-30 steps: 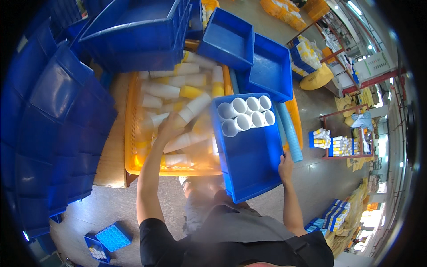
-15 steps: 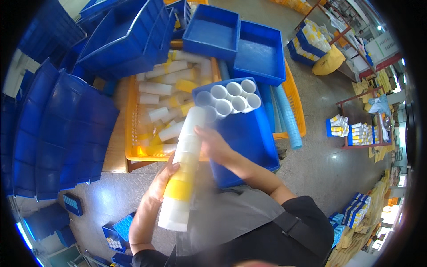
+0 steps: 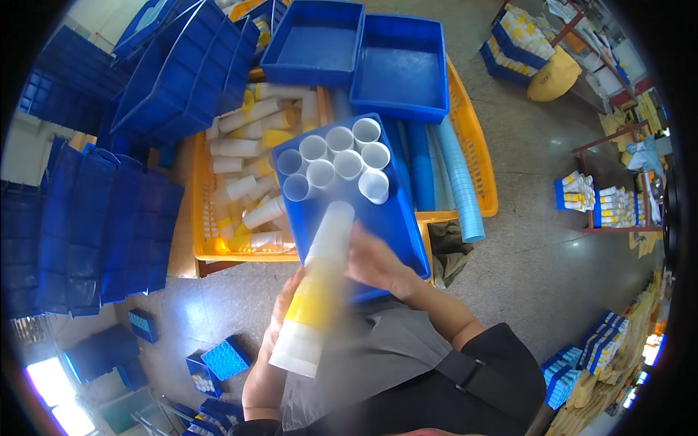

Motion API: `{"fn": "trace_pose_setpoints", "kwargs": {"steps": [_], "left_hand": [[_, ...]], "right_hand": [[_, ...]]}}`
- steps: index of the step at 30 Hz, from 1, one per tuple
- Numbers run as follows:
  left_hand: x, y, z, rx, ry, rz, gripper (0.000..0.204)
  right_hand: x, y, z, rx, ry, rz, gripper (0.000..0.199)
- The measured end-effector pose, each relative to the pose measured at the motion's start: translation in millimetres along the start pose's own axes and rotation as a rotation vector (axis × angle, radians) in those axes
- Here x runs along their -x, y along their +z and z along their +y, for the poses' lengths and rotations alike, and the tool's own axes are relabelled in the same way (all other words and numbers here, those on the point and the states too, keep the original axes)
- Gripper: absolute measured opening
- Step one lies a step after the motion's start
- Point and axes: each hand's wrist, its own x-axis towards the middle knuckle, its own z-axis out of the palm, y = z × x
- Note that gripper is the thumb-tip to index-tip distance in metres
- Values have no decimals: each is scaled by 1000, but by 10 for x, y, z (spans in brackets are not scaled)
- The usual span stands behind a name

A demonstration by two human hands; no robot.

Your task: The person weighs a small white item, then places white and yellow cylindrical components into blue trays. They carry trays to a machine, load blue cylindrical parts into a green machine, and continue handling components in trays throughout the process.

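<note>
A long stack of nested tapered tubes, white with a yellow band, slants upward in front of my apron. My left hand is closed around the lower left side of this stack. Close against the stack's upper right side is my right hand, its fingers blurred and partly hidden. Just beyond lies a shallow blue crate, tilted in view, with several white tubes standing in rows at its far end. One white tube stands by itself in the nearest row.
An orange basket of loose white and yellow tubes sits beyond the crate. Two shallow blue crates rest behind, beside long light-blue tube stacks. Tall blue bins stand at left. Racks with filled crates are at right.
A further white tube now stands in the blue crate, starting another row. The stack has shifted a little right and looks shorter. My right hand has moved slightly right and down; the view has turned.
</note>
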Motion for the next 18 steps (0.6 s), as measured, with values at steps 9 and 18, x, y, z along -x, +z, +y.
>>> {"fn": "trace_pose_setpoints", "kwargs": {"steps": [9, 18], "left_hand": [[-36, -33, -62, 39, 6, 29, 67], [108, -265, 120, 11, -42, 39, 70]], "right_hand": [[-98, -24, 79, -323, 201, 34, 58], [-164, 147, 325, -111, 168, -69, 55]]}}
